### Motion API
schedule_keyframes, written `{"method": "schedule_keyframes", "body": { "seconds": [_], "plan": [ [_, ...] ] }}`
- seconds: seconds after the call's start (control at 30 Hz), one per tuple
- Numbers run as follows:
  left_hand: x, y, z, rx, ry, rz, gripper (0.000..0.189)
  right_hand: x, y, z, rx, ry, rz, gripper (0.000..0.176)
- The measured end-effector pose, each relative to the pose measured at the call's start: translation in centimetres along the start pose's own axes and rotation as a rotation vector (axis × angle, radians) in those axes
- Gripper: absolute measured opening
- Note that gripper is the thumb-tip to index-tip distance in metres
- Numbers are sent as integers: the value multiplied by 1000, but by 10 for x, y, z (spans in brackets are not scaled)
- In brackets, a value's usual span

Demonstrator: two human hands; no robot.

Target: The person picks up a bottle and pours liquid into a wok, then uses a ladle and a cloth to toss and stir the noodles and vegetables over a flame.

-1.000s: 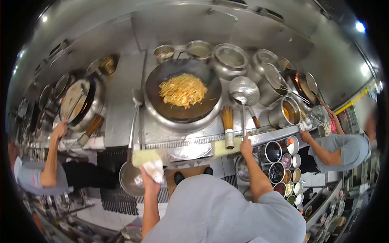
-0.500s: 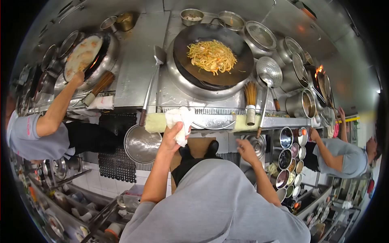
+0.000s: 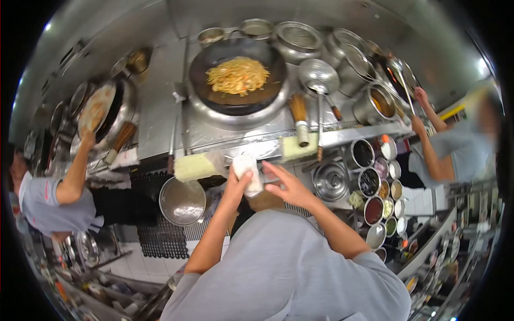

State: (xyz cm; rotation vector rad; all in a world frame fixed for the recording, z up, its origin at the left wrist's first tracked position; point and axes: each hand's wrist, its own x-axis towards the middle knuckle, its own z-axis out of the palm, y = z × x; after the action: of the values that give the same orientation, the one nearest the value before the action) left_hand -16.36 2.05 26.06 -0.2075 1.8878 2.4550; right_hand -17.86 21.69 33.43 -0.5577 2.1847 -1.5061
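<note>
A folded white cloth (image 3: 247, 172) is gripped in my left hand (image 3: 235, 188), in front of my body and below the stove's edge. Close to the cloth's right side, my right hand (image 3: 287, 185) has its fingers stretched and apart, holding nothing. Beyond them a dark wok (image 3: 203, 80) sits on its burner ring, with noodles (image 3: 238, 75) heaped inside. To the wok's right lie a bamboo brush (image 3: 301, 120), a perforated strainer (image 3: 326, 75) and a ladle (image 3: 320, 125), their handles pointing toward me.
Yellowish folded cloths (image 3: 195, 167) line the counter's front edge. A large metal bowl (image 3: 182, 201) stands low at left, and several sauce containers (image 3: 373, 209) at right. Co-workers stand on both sides; the left one's hand (image 3: 87, 138) is at a pan (image 3: 97, 109), the right one holds a long-handled ladle (image 3: 397, 65).
My right hand has come in from the right to beside the cloth. The cloth now looks more compactly folded in my left hand. The whole view has turned to the right.
</note>
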Motion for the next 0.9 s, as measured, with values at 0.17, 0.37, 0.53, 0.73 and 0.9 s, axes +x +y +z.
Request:
{"method": "schedule_keyframes", "body": {
  "seconds": [0.17,0.37,0.53,0.73,0.9],
  "plan": [
    [-47,50,94,-55,-282,-45,75,-65,39,-37,537,211,-133,68],
    [-72,26,140,-23,-225,-160,65,-150,59,-55,1213,148,-168,68],
    [-108,8,181,-66,-410,-337,73,-175,93,-34,1137,178,-142,67],
    [-128,21,169,-70,-395,-438,72,-213,106,-28,1589,154,-95,63],
    [-136,14,127,69,-302,-278,53,-219,86,-23,1538,162,-126,65]
  ]
}}
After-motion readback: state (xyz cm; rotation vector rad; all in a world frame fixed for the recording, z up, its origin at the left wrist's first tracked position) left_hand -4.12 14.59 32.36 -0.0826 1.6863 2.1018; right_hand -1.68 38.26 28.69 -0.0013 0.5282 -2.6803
